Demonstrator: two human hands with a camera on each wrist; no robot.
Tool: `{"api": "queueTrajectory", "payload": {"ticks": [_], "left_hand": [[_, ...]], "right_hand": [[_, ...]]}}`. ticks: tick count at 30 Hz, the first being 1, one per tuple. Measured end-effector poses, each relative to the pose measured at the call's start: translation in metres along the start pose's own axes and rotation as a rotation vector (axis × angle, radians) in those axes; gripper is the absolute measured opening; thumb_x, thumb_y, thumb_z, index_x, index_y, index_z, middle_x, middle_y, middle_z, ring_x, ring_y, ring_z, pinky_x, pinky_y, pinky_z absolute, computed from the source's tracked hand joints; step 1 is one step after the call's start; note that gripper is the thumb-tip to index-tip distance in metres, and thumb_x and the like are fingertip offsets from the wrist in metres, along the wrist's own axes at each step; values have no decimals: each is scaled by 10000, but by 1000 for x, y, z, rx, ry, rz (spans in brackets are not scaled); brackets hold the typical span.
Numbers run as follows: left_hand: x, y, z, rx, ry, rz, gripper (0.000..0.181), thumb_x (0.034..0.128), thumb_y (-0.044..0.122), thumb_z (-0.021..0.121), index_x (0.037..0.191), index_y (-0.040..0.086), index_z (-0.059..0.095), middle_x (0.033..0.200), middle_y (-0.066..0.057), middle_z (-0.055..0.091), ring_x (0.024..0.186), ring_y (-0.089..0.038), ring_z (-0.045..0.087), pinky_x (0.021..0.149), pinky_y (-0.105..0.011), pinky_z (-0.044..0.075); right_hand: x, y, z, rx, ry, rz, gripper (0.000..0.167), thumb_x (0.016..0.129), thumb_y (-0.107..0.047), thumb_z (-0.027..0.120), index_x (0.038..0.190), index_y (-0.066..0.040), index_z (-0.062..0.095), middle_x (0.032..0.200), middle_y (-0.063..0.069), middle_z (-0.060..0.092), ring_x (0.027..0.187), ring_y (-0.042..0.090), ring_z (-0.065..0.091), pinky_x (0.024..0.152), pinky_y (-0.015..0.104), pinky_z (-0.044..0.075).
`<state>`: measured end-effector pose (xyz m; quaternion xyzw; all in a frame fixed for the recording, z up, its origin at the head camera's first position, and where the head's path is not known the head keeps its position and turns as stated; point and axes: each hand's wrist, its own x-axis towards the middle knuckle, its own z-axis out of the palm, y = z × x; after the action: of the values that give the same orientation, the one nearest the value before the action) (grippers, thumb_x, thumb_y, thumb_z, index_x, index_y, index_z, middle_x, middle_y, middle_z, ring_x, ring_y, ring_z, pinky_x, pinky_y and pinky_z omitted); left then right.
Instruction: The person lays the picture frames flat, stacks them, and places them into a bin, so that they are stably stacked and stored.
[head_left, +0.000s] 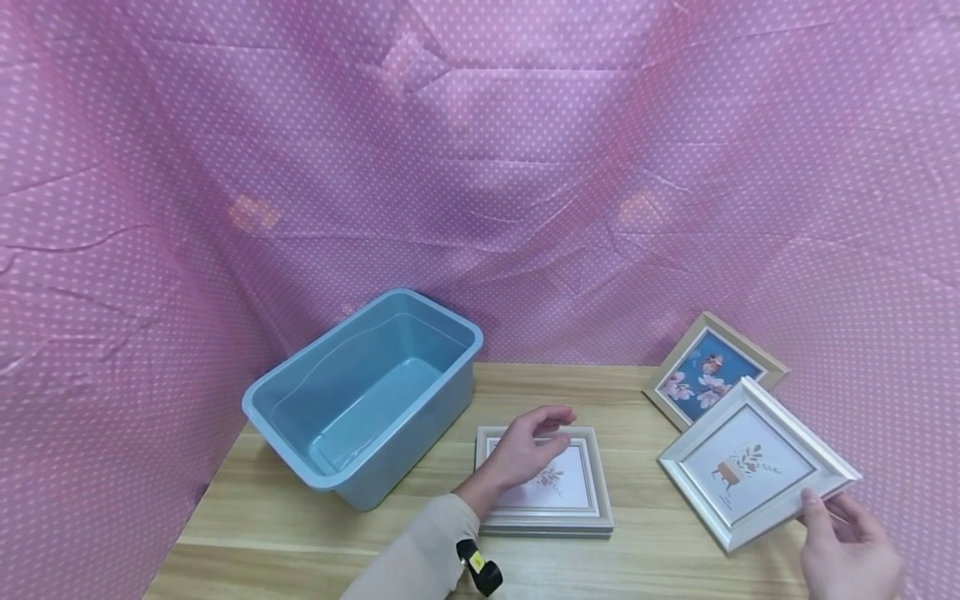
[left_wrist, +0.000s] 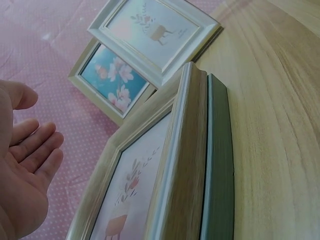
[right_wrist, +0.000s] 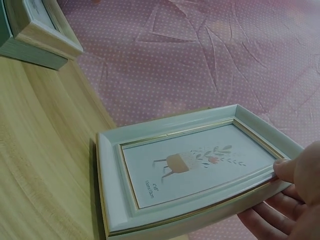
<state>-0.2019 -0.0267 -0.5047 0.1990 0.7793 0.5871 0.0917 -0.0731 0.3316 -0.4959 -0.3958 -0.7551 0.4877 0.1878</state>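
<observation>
At the right, my right hand (head_left: 851,546) grips a white picture frame (head_left: 750,467) by its near corner, thumb on the front and fingers beneath. The right wrist view shows this white frame tilted, with a deer-and-flowers print. Above a stack of picture frames (head_left: 547,521) in the middle, my left hand (head_left: 525,446) hovers with loosely bent fingers and holds nothing. The stack's top frame (left_wrist: 172,165) is pale wood, and a green-grey frame (left_wrist: 220,160) lies under it. Behind the white frame is a beige frame (head_left: 678,375) with a blue blossom picture, partly covered by it.
A blue-grey plastic bin (head_left: 442,446) stands on the left of the wooden table (head_left: 645,550), and no contents show inside it. Pink dotted cloth (head_left: 480,200) hangs around the back and sides. A black strap (head_left: 480,567) sits at the left wrist.
</observation>
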Motion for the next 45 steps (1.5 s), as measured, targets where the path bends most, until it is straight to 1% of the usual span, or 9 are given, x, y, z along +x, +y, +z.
{"api": "queueTrajectory", "payload": {"ticks": [4,9,13,18,24,30,35,41,45], "left_hand": [[0,1,-2,8,1,-10,489,1048,202,667,1506,51,592,1459,-64,695,1419,-296,617,1229,-437,491],[0,0,-2,5,3,-8,476,1043,193,670,1492,49,604,1448,-69,700,1411,-302,621,1228,-446,491],[0,0,-2,-6,1,-26,472,1046,212,669,1493,74,611,1449,-51,700,1414,-286,619,1230,-437,487],[0,1,-3,-5,5,-24,466,1039,200,675,1485,78,618,1447,-61,702,1413,-297,620,1227,-454,492],[-1,1,-3,-6,5,-39,450,1048,209,666,1487,114,621,1451,-46,699,1420,-287,614,1232,-458,488],[-1,1,-3,-9,2,-37,448,1049,228,666,1480,114,625,1449,-46,698,1418,-290,615,1225,-449,495],[-1,1,-4,-7,5,-37,450,1041,213,677,1475,105,629,1442,-54,703,1413,-298,618,1220,-449,499],[-2,0,-5,-4,2,-42,451,1047,220,676,1482,113,625,1450,-48,699,1421,-296,612,1222,-456,497],[-2,0,-5,4,2,-33,452,1055,223,668,1487,100,619,1454,-58,698,1422,-305,612,1219,-472,500]], "right_hand": [[-2,-3,1,35,11,4,594,1075,-412,632,1558,-79,540,877,-520,504,605,-278,502,555,-4,421],[-5,-6,1,-13,23,32,579,1087,-459,594,1578,-158,531,1282,-159,714,634,-278,468,743,98,587],[-7,-11,1,-50,32,35,570,1100,-481,555,1595,-204,508,1511,129,590,655,-271,437,815,161,621],[-9,-17,-2,-38,55,-9,551,1097,-474,563,1579,-208,533,1475,116,610,663,-278,467,692,12,488],[-14,-27,-4,-53,61,-27,545,1112,-470,519,1599,-226,501,1517,188,596,745,-289,454,1142,472,538],[-13,-36,-5,-11,69,-125,512,1116,-336,562,1558,-79,530,1452,292,584,693,-301,461,685,-25,485],[-12,-39,-9,24,70,-156,501,1102,-296,600,1520,-23,561,1350,169,645,654,-287,504,638,-67,412],[-19,-45,-7,5,62,-120,519,1112,-357,570,1561,-99,536,1442,191,627,673,-306,476,1169,417,501],[-22,-48,-5,9,58,-130,511,1109,-354,582,1557,-111,545,1424,180,645,669,-308,477,1218,558,447]]}}
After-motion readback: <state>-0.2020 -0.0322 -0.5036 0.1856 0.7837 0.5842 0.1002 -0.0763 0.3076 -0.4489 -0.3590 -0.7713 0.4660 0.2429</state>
